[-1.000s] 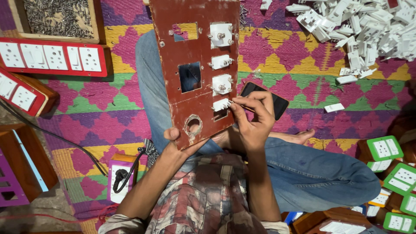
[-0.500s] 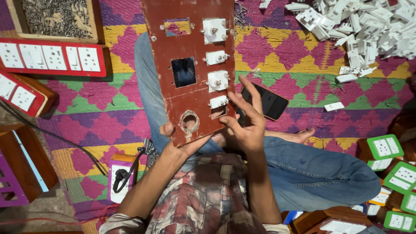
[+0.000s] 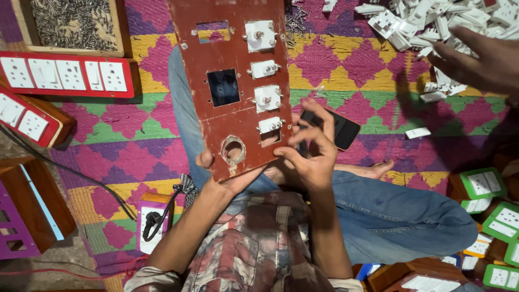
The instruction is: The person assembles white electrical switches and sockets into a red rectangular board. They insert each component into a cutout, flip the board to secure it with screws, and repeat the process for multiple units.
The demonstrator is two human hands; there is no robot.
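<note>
Fingers of the right hand (image 3: 311, 157) curl loosely at the board's (image 3: 232, 81) lower right edge, gripping nothing visible. At the bottom edge, the left hand (image 3: 227, 176) grips the board, which stands centre frame, long axis running bottom to top, tilted slightly left.

Warm, even light is falling from above; colours are reading saturated. Right of the red board (image 3: 232, 81), another person's hand (image 3: 478, 59) is blurring and casting shadow over the woven mat (image 3: 346, 65). Edges are bending slightly.
</note>
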